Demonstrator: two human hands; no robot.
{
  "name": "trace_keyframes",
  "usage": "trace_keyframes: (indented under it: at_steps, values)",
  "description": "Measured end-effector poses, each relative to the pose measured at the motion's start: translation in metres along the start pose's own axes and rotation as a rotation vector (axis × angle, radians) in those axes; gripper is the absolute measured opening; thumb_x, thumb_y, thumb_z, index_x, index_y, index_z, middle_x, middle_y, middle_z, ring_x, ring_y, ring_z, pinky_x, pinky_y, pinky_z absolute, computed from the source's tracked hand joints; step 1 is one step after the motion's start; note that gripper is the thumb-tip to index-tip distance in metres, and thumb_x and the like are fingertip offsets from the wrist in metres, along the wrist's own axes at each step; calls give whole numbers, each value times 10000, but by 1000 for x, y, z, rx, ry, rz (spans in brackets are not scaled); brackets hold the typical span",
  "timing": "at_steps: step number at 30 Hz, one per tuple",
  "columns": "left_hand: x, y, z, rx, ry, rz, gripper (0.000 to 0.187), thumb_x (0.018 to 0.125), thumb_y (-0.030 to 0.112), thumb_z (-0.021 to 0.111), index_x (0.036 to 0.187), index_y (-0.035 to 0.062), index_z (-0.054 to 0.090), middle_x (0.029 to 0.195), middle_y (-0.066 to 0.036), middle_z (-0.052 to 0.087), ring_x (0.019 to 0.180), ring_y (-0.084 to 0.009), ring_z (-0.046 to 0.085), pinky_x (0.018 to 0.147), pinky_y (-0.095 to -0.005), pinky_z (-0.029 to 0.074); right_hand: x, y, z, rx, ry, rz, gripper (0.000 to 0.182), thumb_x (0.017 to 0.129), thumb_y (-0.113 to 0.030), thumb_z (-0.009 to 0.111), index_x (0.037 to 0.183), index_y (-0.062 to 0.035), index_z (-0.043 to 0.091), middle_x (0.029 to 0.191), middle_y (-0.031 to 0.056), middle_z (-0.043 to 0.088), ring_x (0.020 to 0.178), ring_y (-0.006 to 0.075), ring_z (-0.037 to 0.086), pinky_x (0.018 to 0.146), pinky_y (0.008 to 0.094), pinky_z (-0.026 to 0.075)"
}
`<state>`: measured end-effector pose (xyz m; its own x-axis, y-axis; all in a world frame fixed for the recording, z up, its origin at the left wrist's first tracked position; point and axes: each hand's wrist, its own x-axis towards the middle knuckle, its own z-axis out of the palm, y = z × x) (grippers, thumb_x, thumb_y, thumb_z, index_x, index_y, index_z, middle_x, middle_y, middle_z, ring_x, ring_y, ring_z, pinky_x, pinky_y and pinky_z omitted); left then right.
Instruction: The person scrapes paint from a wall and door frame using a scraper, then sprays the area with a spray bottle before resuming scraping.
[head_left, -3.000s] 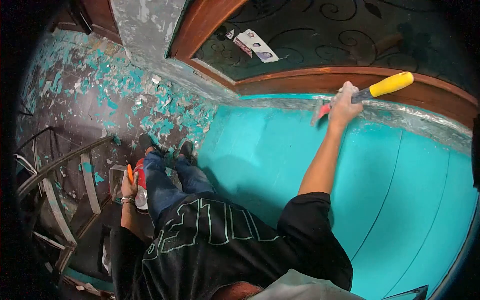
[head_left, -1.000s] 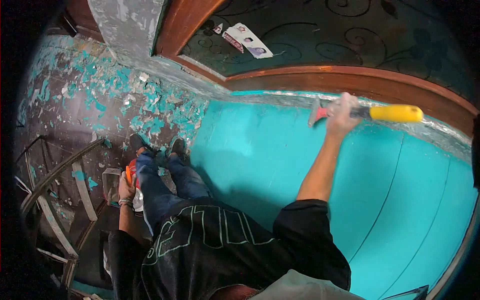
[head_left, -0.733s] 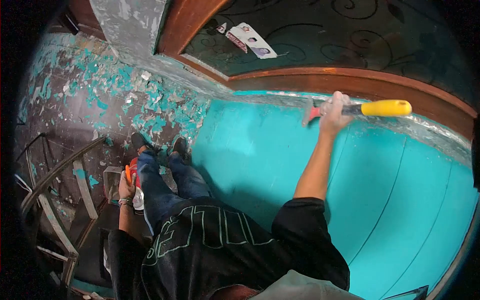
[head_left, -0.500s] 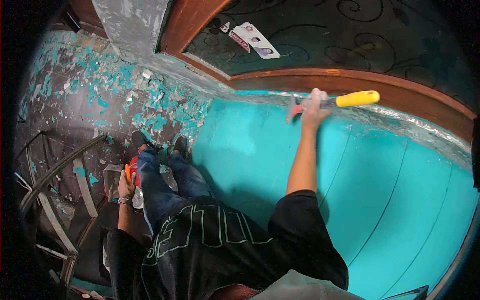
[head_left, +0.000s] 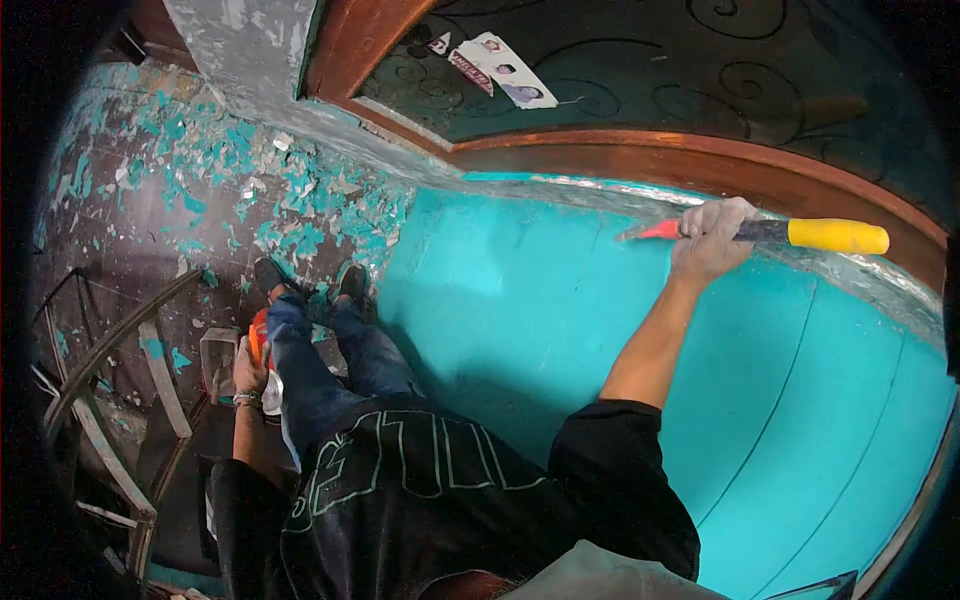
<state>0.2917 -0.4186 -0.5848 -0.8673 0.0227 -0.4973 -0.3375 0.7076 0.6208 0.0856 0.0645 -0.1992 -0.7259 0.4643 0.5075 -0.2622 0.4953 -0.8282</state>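
My right hand [head_left: 713, 240] is closed round a long scraper [head_left: 838, 236] with a yellow grip end, a dark shaft and a red head. The red head points left, over the turquoise wall panel [head_left: 500, 290], just below the rough grey ledge under the wooden window frame. Low at the left, beside my thigh, my left hand [head_left: 250, 372] is wrapped round an orange-and-red object [head_left: 259, 335] with a clear lower part; the fingers partly hide it, and I cannot tell what it is.
Turquoise and pale paint flakes [head_left: 300, 215] litter the dark floor. A wooden frame with slats [head_left: 120, 335] stands at the left. The brown window frame [head_left: 640, 150] holds dark glass with a torn sticker [head_left: 505, 72]. A grey pillar [head_left: 250, 45] rises at the upper left.
My right hand and the scraper have moved right along the ledge, and the red head is turned differently. My left hand has barely moved.
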Motion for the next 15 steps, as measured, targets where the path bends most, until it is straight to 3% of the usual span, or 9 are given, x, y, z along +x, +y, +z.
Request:
trace_keyframes:
  at_steps: [3, 5, 15]
  values:
    - [4, -4, 2, -20, -46, -30, 405, 846, 340, 536, 1063, 4, 472, 954, -244, 541, 908, -417, 514, 743, -424, 427, -4, -10, 0, 1, -82, 3, 229, 863, -115, 437, 649, -108, 358, 463, -21, 271, 361, 84, 262, 320, 237, 235]
    - [5, -8, 4, 8, -44, -37, 426, 844, 342, 538, 1085, -2, 468, 983, -245, 541, 929, -412, 514, 765, -419, 426, -5, -17, 1, 158, -79, 98, 210, 869, -130, 483, 702, -114, 358, 480, -7, 320, 350, 83, 279, 305, 241, 254]
    - [7, -16, 13, 89, -86, -87, 508, 844, 366, 537, 1174, -8, 436, 1092, -250, 525, 1009, -397, 504, 839, -401, 423, 8, -5, 18, 32, 11, 72, 241, 845, -96, 481, 643, -111, 349, 444, -15, 315, 322, 73, 298, 288, 237, 241]
